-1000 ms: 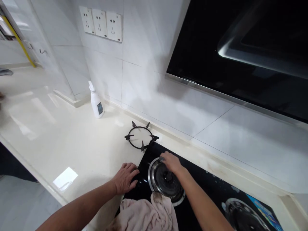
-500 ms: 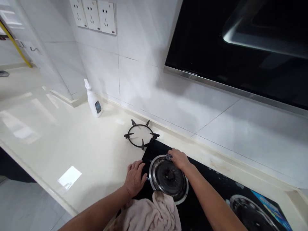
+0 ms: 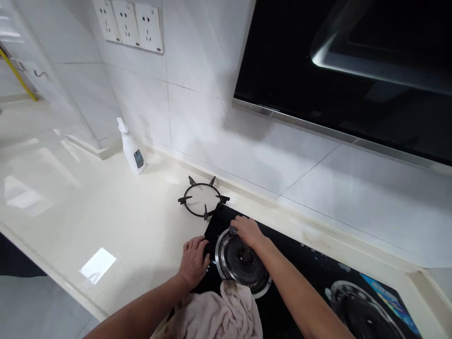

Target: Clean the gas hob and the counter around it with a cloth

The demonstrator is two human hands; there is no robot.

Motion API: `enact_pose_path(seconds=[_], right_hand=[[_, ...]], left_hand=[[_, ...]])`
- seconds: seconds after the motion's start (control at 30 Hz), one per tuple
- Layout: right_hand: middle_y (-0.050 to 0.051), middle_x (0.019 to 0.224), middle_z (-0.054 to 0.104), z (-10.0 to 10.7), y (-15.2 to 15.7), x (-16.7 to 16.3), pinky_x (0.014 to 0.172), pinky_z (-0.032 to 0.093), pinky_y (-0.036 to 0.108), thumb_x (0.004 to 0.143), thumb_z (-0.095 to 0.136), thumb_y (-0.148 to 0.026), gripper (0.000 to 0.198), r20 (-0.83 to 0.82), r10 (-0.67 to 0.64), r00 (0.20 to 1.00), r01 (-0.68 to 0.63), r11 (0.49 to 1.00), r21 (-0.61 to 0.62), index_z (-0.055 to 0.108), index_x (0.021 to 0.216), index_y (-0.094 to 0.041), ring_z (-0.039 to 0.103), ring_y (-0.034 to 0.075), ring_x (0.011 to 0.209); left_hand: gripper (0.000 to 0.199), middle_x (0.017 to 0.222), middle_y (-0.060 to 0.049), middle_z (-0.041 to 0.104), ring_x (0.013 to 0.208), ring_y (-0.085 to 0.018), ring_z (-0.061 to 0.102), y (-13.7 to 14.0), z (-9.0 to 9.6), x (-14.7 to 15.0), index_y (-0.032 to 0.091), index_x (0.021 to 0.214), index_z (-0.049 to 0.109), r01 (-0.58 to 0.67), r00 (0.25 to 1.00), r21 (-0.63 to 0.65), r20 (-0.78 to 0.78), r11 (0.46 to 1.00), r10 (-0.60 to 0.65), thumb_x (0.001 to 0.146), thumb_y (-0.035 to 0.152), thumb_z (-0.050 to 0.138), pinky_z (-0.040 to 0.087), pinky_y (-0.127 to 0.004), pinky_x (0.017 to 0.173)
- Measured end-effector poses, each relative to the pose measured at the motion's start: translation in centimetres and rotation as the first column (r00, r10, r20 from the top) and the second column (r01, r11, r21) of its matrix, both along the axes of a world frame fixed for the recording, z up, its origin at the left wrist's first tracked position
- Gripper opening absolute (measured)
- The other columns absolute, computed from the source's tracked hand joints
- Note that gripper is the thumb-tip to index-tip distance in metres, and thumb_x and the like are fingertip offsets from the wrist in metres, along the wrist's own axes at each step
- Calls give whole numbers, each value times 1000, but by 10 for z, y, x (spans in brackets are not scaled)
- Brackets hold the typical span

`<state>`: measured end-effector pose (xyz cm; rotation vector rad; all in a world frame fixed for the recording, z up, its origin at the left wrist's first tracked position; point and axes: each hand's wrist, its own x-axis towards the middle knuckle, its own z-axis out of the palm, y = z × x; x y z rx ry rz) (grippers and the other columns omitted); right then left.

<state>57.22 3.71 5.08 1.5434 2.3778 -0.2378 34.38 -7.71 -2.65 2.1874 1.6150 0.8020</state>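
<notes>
My right hand (image 3: 248, 231) presses a steel wool scrubber (image 3: 233, 230) against the upper rim of the left burner's metal ring (image 3: 219, 259). Only a small dark grey bit of the scrubber shows past my fingers. On the left edge of the black gas cooktop (image 3: 226, 216), my left hand (image 3: 193, 260) lies with its fingers stretched out, holding nothing. A pinkish cloth (image 3: 222, 315) with a dark stained corner is bunched at the front, touching the burner's near edge. The black pot stand (image 3: 185, 207) sits off the burner, at the cooktop's back left corner.
A white spray bottle (image 3: 133, 153) stands on the cream counter (image 3: 141, 216) by the wall. The right burner (image 3: 363, 313) and a colourful sticker (image 3: 390, 301) are at the lower right. Above hangs a black range hood (image 3: 339, 94), with sockets (image 3: 127, 23) to its left.
My right hand has slid left along the burner's upper rim with the steel wool scrubber. My left hand stays on the cooktop edge. The whole view has shifted slightly.
</notes>
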Motion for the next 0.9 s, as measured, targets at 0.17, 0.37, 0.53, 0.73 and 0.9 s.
enact_pose_path(seconds=[0.17,0.37,0.53,0.73,0.9], right_hand=[[10,116,62,-4,-23,60,80,37,30,95,44,-25,25,78,-227,971,227,974,1,59,115,-21,59,21,107],[8,98,72,-17,-111,91,68,40,30,93,46,-30,20,167,-421,891,437,897,-67,63,101,-23,68,24,93],[7,98,72,-18,-114,89,67,40,30,95,41,-35,23,142,-529,836,538,843,-28,61,101,-24,69,24,91],[7,117,64,-4,-30,48,81,40,27,96,44,-30,22,37,-334,942,333,942,40,58,112,-23,61,19,108],[1,115,63,-5,5,7,86,38,25,91,56,-33,19,-23,-158,987,158,987,-10,60,108,-29,58,16,111]], left_hand=[[37,130,-11,56,121,-27,49,0,2,1,22,121,52,-6,1000,-15,26,1000,6,85,16,53,38,-49,102],[33,129,-11,56,120,-28,50,1,0,0,22,117,55,-11,999,3,53,1000,10,85,16,53,38,-50,100],[32,129,-11,56,120,-28,50,1,-1,1,22,115,56,-14,998,10,57,1000,13,84,15,54,38,-50,100],[32,129,-10,56,120,-28,50,1,3,2,23,115,57,-19,999,0,33,1000,19,83,16,55,38,-50,100],[32,129,-10,56,120,-28,50,1,4,1,23,115,57,-16,999,-3,33,1000,16,84,18,56,38,-49,100]])
